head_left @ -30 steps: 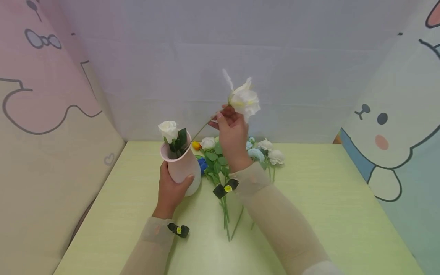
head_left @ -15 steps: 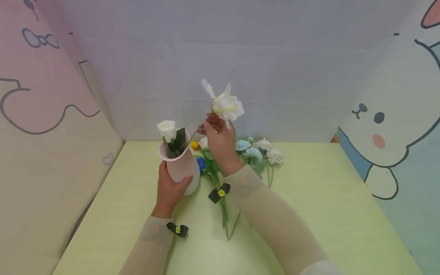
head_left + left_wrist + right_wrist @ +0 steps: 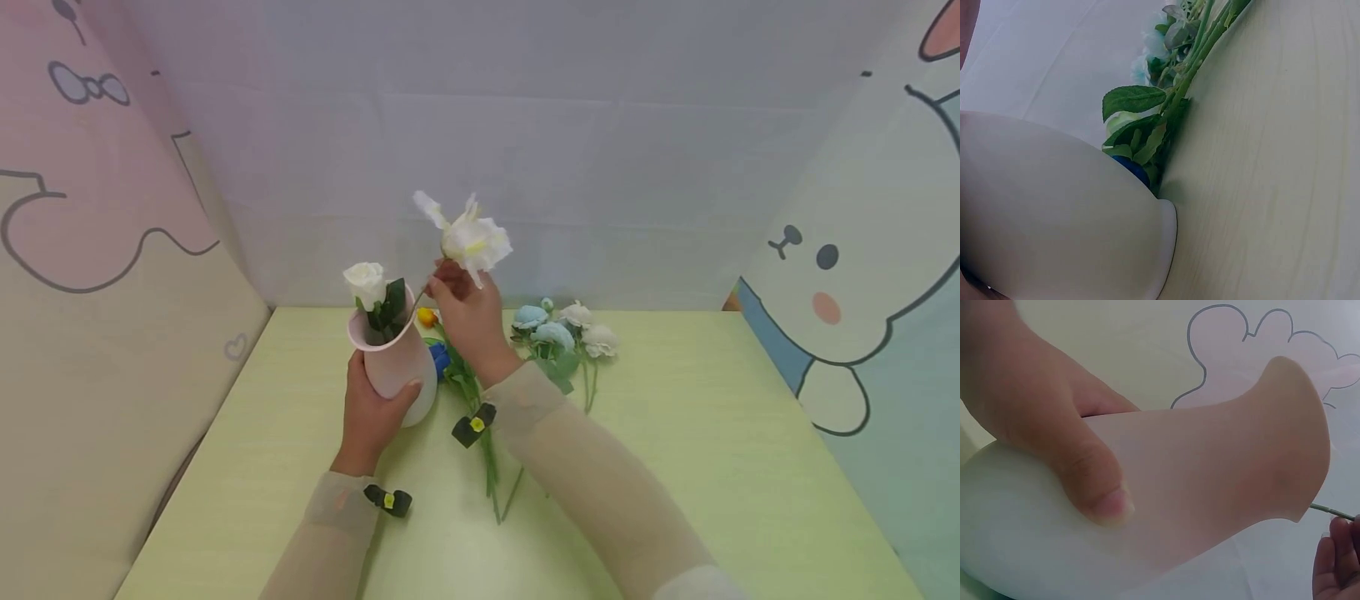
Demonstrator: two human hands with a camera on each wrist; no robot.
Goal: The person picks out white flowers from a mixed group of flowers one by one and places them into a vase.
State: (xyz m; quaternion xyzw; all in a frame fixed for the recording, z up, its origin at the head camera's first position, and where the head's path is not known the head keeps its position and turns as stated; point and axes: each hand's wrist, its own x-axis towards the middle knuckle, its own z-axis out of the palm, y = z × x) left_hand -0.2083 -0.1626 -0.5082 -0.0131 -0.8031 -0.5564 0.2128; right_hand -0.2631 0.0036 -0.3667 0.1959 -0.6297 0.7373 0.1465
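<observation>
My left hand (image 3: 371, 417) grips a pale pinkish-white vase (image 3: 401, 375) round its body, thumb across the front, as the right wrist view also shows. Inside the vase stands a white rose (image 3: 366, 285) with dark green leaves. My right hand (image 3: 472, 321) pinches the thin stem of a white, open-petalled flower (image 3: 476, 243) just under its bloom. That stem (image 3: 1329, 510) slants down past the vase's rim; its lower end is hidden within. In the left wrist view the vase's base (image 3: 1168, 250) is right at the tabletop.
Blue and white flowers (image 3: 555, 335) lie on the table (image 3: 675, 467) right of the vase. A blue flower (image 3: 439, 358) and an orange bud (image 3: 427, 317) are close beside it. Green stems (image 3: 489, 467) stretch toward the front. A pale wall sheet (image 3: 480, 150) hangs behind.
My right hand has moved left and down toward the vase, bringing the white flower with it, and more of the stem is inside. My left hand and the vase have hardly moved.
</observation>
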